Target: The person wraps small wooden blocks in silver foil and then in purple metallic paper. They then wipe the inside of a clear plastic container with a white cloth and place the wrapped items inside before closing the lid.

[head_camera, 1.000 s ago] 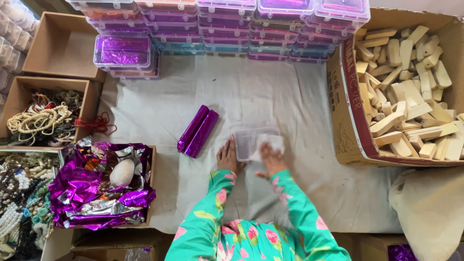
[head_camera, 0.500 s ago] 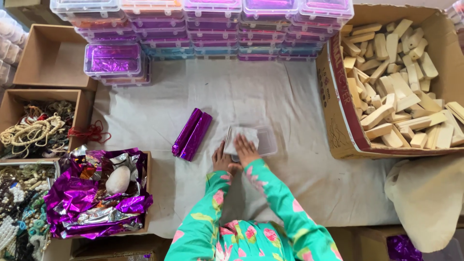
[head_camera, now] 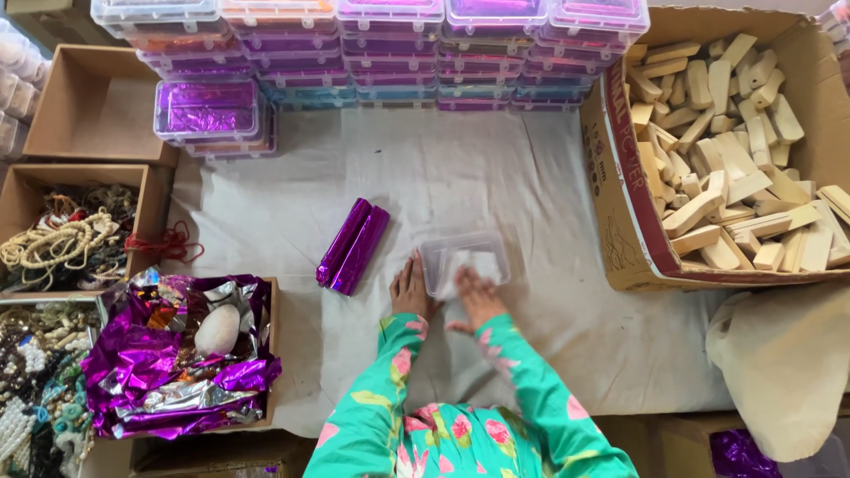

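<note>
A small clear plastic box point(head_camera: 482, 245) lies open on the pale cloth point(head_camera: 531, 177) in front of me, with a white sheet or pad inside it. My left hand point(head_camera: 409, 289) rests flat on the cloth against the box's left side, fingers stretched out. My right hand point(head_camera: 475, 298) is blurred and reaches over the box's near edge, with its fingers on the white pad. Two purple foil-wrapped bars point(head_camera: 352, 246) lie side by side just left of my left hand. Both sleeves are green with pink flowers.
Stacked clear lidded boxes point(head_camera: 390, 53) line the far edge. A large carton of wooden blocks point(head_camera: 735, 150) stands at the right. At the left are a box of crumpled purple foil point(head_camera: 168, 363), boxes of beads and cords point(head_camera: 62, 239) and an empty carton point(head_camera: 93, 102).
Half a second ago both hands were close together on the clear box. Now they are apart, the left flat beside the box and the right at its near edge.
</note>
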